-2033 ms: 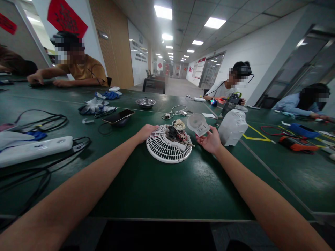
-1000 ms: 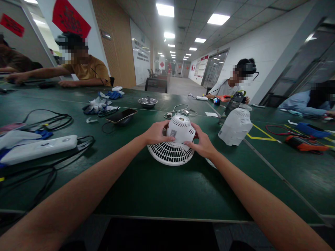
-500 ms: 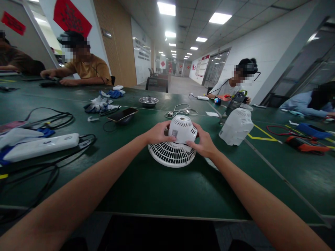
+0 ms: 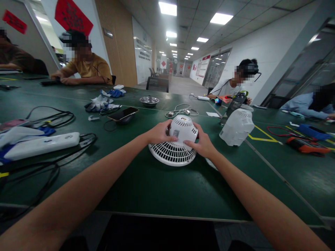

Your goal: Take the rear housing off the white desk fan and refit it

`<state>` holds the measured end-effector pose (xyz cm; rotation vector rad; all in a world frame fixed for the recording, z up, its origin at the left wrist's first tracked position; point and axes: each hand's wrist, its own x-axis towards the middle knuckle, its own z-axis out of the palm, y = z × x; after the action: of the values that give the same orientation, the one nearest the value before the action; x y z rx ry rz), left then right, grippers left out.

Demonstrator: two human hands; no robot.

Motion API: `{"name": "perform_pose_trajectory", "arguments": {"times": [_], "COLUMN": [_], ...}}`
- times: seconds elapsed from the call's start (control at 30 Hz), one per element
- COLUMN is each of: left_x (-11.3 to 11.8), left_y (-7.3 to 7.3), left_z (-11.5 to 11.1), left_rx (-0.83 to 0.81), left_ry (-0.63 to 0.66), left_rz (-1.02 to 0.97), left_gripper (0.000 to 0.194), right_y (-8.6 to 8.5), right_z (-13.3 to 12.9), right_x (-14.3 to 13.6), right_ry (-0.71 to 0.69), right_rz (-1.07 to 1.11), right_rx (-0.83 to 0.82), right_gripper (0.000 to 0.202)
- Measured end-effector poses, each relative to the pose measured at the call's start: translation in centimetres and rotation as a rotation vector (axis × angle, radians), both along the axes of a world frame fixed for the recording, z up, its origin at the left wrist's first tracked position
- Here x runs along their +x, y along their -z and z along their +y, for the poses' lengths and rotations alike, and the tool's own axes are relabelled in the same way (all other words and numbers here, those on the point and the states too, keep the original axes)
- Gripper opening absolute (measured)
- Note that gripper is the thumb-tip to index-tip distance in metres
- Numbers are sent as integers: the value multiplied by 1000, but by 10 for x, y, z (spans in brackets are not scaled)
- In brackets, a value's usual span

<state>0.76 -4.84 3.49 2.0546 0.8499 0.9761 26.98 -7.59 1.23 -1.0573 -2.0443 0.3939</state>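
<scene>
A white fan head (image 4: pixel 172 156) rests on the green table, its slatted grille down and its rounded motor housing (image 4: pixel 184 126) on top. My left hand (image 4: pixel 162 133) grips the housing from the left, thumb pressed across the front near a small label. On the opposite side my right hand (image 4: pixel 202 141) holds it too, with its thumb against the lower front. The other fingers of both hands are mostly hidden behind the housing. Part of a white piece (image 4: pixel 211 164) shows beside my right wrist; its kind I cannot make out.
White plastic housing (image 4: pixel 237 127) stands to the right. Beyond lie a cable (image 4: pixel 180 111) and a metal bowl (image 4: pixel 149 101). Leftward are a phone (image 4: pixel 124 114), gloves (image 4: pixel 101 104) and a power strip (image 4: pixel 44 145). An orange multimeter (image 4: pixel 307 144) lies far right. Several people sit around the table.
My right thumb has shifted slightly left on the housing. Both hands keep their hold, and the fan head stays in nearly the same place.
</scene>
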Motion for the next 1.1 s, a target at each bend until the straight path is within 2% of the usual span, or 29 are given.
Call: {"name": "perform_pose_trajectory", "arguments": {"times": [0.27, 0.43, 0.57, 0.8, 0.97, 1.1], "left_x": [-3, -5, -4, 1, 4, 5], "left_y": [1, 2, 11, 29, 27, 22], "left_z": [2, 2, 7, 12, 10, 9], "left_rx": [-31, 85, 177, 223, 365, 414], "left_ry": [59, 64, 42, 225, 172, 120], "left_rz": [-7, 44, 67, -20, 40, 67], "left_gripper": [75, 81, 79, 115, 124, 117], "right_y": [1, -3, -7, -9, -15, -19], "right_z": [-2, -4, -7, -12, -14, -16], "right_x": [-2, 4, 10, 7, 7, 6], "right_ry": [-25, -52, -97, -184, -214, -227], "right_rz": [38, -55, -34, -5, -4, 3], "right_rx": [-27, 47, 59, -35, -69, -72], "right_gripper": [86, 84, 92, 92, 100, 101]}}
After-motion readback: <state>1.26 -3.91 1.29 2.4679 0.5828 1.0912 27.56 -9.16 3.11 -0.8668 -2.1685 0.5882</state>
